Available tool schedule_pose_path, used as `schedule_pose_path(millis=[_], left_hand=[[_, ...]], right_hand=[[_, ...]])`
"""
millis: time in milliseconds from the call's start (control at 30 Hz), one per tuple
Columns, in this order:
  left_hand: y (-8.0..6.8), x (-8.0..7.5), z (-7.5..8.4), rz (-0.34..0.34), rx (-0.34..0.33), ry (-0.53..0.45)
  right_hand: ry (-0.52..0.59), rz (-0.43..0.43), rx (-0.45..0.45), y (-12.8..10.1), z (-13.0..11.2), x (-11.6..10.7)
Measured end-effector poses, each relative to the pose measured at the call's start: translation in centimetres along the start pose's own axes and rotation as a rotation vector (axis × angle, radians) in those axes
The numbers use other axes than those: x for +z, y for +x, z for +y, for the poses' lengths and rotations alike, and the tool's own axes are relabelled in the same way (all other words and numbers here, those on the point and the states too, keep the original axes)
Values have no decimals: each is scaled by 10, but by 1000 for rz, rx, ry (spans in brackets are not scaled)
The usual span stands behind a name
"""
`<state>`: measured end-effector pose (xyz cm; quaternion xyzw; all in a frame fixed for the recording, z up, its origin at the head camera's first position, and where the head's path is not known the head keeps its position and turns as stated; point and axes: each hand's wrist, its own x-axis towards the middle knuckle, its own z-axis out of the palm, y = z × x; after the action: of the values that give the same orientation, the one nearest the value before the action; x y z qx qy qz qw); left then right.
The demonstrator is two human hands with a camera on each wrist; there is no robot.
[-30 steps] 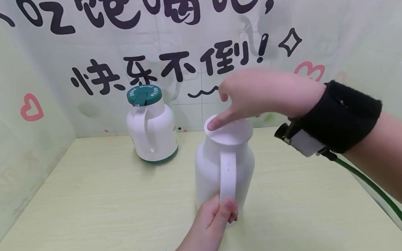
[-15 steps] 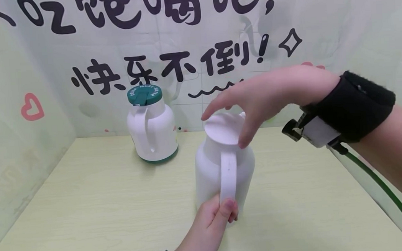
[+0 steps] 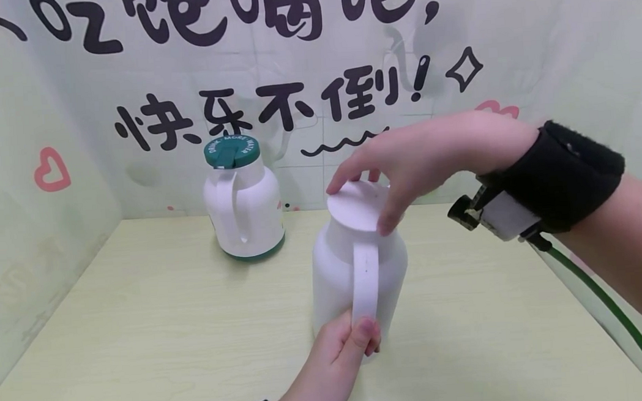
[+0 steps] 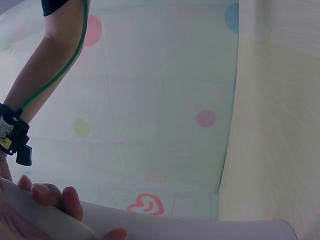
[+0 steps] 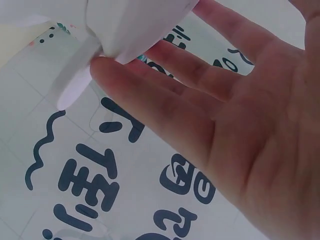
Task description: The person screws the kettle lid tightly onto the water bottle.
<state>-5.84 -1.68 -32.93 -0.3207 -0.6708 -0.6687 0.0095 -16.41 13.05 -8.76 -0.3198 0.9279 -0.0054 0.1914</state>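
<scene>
Head view: pale wooden table (image 3: 141, 334), lettered backdrop (image 3: 290, 55) behind.

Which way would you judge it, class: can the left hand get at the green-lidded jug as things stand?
Probably not yet: the left hand grips the white jug's handle, and the green-lidded jug stands apart, farther back on the table.
</scene>
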Motion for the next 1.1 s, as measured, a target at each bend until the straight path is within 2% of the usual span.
schedule_pose_path(millis=[400,700,1100], left_hand=[[-1,-1,2,-10,-38,-9],[-1,0,2,-3,-8,-5],[0,0,3,-6,-5,3]], right_hand=[[-20,23,43,2,-5,2],[-75,47,67,4,-11,3],[-176,92,76,7,-16,5]])
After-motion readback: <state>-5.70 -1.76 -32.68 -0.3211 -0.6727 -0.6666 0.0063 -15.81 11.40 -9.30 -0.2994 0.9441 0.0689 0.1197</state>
